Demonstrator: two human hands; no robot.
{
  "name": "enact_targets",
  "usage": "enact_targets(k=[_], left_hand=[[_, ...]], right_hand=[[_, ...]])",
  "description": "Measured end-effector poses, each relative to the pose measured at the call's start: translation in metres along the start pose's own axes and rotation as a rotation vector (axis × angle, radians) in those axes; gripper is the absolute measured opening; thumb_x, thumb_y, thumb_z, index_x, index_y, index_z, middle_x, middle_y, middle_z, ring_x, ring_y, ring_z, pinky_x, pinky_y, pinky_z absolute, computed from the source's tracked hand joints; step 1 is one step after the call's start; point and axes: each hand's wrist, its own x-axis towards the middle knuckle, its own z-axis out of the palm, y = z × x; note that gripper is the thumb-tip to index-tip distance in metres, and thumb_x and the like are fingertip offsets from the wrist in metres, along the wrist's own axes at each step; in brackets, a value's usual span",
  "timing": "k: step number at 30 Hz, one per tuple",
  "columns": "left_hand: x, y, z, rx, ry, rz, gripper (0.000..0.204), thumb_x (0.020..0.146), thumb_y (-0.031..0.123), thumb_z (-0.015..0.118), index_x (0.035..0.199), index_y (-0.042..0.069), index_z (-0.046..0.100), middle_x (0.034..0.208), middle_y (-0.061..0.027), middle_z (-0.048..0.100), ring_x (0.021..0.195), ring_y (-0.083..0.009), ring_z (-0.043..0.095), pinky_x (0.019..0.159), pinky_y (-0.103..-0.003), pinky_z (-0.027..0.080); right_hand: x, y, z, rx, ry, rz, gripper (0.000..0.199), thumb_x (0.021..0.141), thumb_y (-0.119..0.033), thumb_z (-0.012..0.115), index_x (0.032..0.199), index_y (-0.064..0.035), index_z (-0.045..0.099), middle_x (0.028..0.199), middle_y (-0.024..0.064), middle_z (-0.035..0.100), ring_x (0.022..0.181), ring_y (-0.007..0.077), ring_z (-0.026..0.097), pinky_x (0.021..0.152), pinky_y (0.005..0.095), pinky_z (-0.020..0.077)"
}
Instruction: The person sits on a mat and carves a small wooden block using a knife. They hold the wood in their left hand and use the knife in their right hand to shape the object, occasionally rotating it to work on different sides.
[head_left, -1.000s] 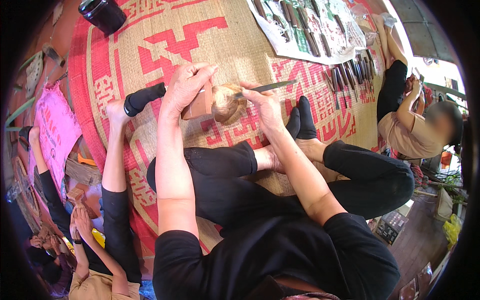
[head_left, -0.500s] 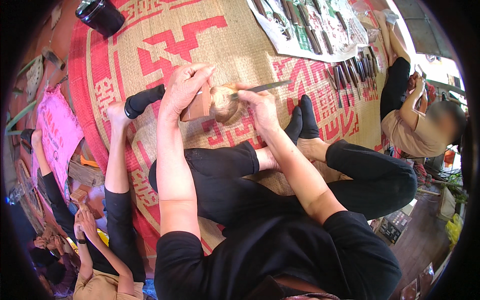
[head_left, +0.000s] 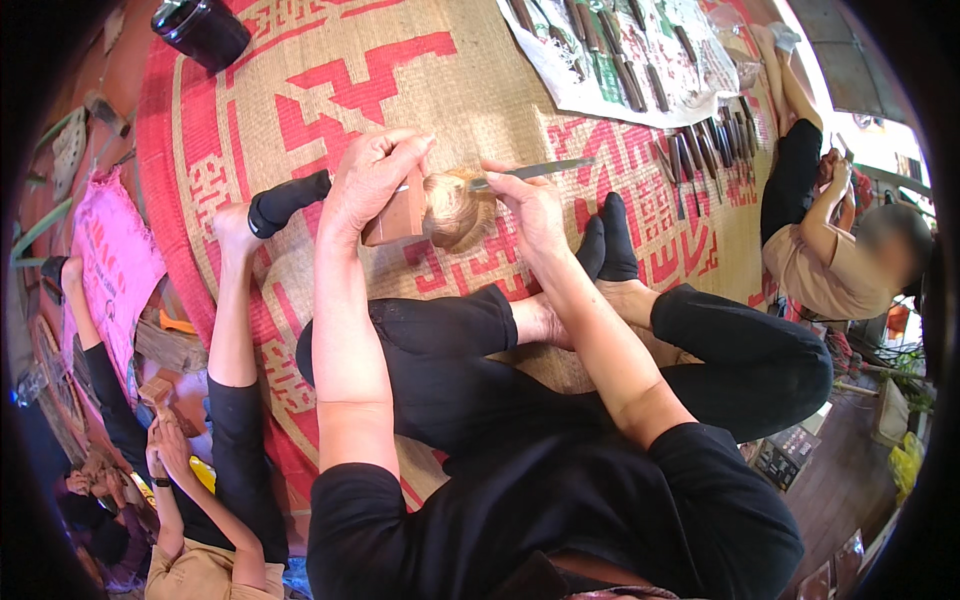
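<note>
Above my crossed legs, my left hand is closed around a reddish-brown wooden block. At the block's right side is a rounded, paler wooden carving; whether the two are one piece, I cannot tell. My right hand pinches a long, flat, grey file-like tool between thumb and fingers. One end of this tool meets the top right of the carving, while the tapered other end points right, past my hand. My left fingertips are partly hidden behind the block.
Several carving tools lie in a row on the red and tan mat, others on a white sheet. A black jar stands far left. Co-workers sit at left and right, a bare foot and black sock near my left arm.
My right hand and the file-like tool have shifted slightly right and up along the carving. The left hand with the block has barely moved.
</note>
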Motion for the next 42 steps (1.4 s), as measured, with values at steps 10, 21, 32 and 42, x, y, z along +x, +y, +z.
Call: enact_targets(k=[10, 21, 32, 42], left_hand=[[0.003, -0.005, -0.003, 0.016, -0.003, 0.032, 0.032, 0.088, 0.030, 0.058, 0.069, 0.004, 0.058, 0.061, 0.0011, 0.053, 0.057, -0.0052, 0.050, 0.054, -0.024, 0.040], [0.002, -0.006, -0.004, 0.013, -0.016, 0.000, 0.032, 0.088, 0.031, 0.057, 0.068, 0.005, 0.059, 0.059, 0.0002, 0.054, 0.055, -0.0060, 0.051, 0.053, -0.024, 0.040], [0.005, -0.006, -0.006, 0.042, -0.015, 0.061, 0.032, 0.087, 0.030, 0.058, 0.068, 0.004, 0.059, 0.060, -0.0001, 0.055, 0.055, -0.0064, 0.052, 0.053, -0.024, 0.041], [0.001, 0.001, -0.003, 0.030, -0.023, 0.025, 0.032, 0.087, 0.030, 0.058, 0.069, 0.004, 0.059, 0.060, -0.0005, 0.055, 0.056, -0.0064, 0.053, 0.054, -0.024, 0.041]], right_hand=[[0.008, 0.007, -0.005, -0.048, 0.021, 0.005, 0.022, 0.075, -0.003, 0.068, 0.095, 0.0036, 0.067, 0.086, 0.0087, 0.067, 0.083, 0.0150, 0.062, 0.082, 0.0273, 0.0448], [0.001, 0.003, 0.001, -0.012, 0.017, -0.015, 0.022, 0.076, -0.002, 0.067, 0.097, 0.0047, 0.066, 0.088, 0.0094, 0.068, 0.083, 0.0152, 0.063, 0.082, 0.0266, 0.0461], [0.000, -0.006, 0.009, -0.057, -0.027, -0.083, 0.022, 0.076, -0.003, 0.068, 0.096, 0.0043, 0.066, 0.085, 0.0091, 0.067, 0.080, 0.0138, 0.061, 0.081, 0.0275, 0.0446], [-0.002, -0.004, 0.004, -0.126, -0.009, -0.066, 0.024, 0.075, -0.004, 0.068, 0.097, 0.0050, 0.065, 0.085, 0.0084, 0.067, 0.083, 0.0139, 0.061, 0.083, 0.0270, 0.0439]])
